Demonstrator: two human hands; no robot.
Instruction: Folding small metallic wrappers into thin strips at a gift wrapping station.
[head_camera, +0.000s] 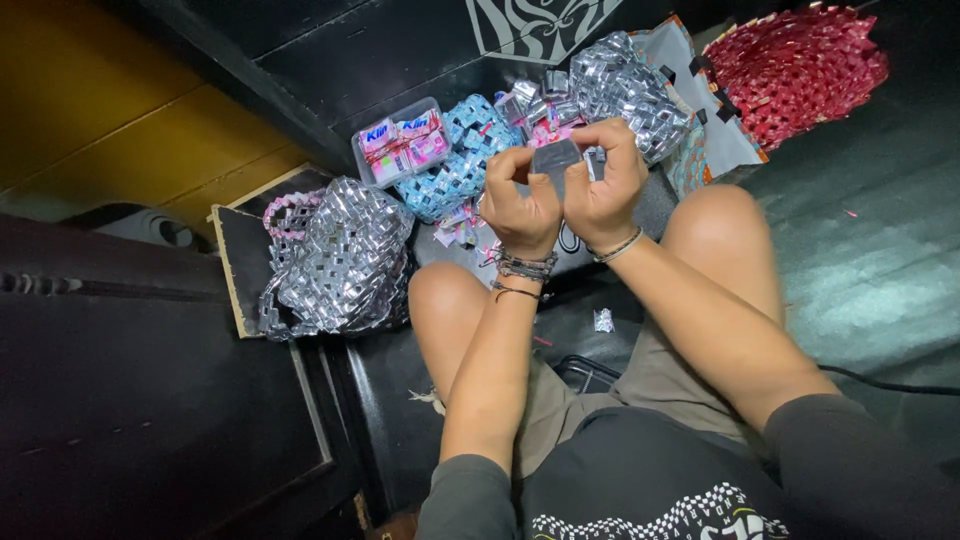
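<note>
Two bare hands meet above the person's knees, both pinching one small folded strip of silver foil wrapper (556, 157). Furthest left lies a woven silver foil bag (345, 255), resting partly on a flat dark board with a pale edge (232, 262); a pink-and-white woven handle (284, 214) shows at the bag's upper left. Just beyond it, a clear plastic box of pink and white wrapper pieces (402, 141) sits against a woven blue and silver foil piece (452, 165). Loose pink and silver folded wrappers (462, 228) are scattered on the dark floor between that blue piece and the hands.

The left hand (520, 200) is curled closed, its fingertips gripping the left edge of the foil strip, with several thin bracelets (524, 268) at the wrist. The right hand (610, 180) is likewise closed on the strip's right edge, thumb and fingers bent over it, with a thin band on its wrist. The strip is held upright between them, off the floor.

Behind the hands lies a woven silver foil mat (625, 90), and beside it a white bag with an orange rim (722, 130). Far right is a woven red foil basket (795, 65). One small silver scrap (603, 320) lies on the floor between the knees.
</note>
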